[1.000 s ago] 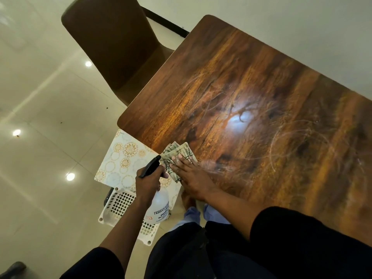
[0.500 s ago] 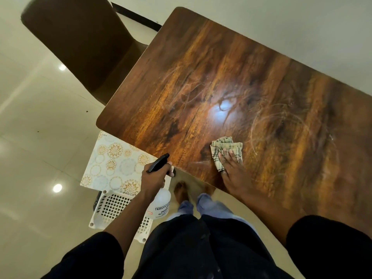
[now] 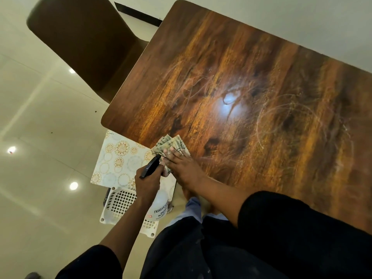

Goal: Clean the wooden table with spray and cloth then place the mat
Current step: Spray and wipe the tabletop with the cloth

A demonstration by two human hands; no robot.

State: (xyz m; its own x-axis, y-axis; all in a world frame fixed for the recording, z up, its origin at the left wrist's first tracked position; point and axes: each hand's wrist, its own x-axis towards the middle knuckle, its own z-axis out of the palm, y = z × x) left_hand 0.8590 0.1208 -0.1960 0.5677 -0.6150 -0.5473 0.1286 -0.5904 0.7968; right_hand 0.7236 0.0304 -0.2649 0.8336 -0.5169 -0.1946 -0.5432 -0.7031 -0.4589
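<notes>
Right hand (image 3: 182,166), fingers straight and spread, pressing a folded patterned cloth (image 3: 171,144) flat on the table (image 3: 251,77) at its near left corner. Left hand (image 3: 146,184), at 8 o'clock from the right, curled around the neck of a white spray bottle (image 3: 159,206) with black nozzle, off the table edge. Below, at 9 o'clock, a rectangular floral mat (image 3: 118,160) lies over a white lattice basket (image 3: 118,204). Glossy wood-grain tabletop with swirl streaks; brown chair (image 3: 84,41) at 11 o'clock.
</notes>
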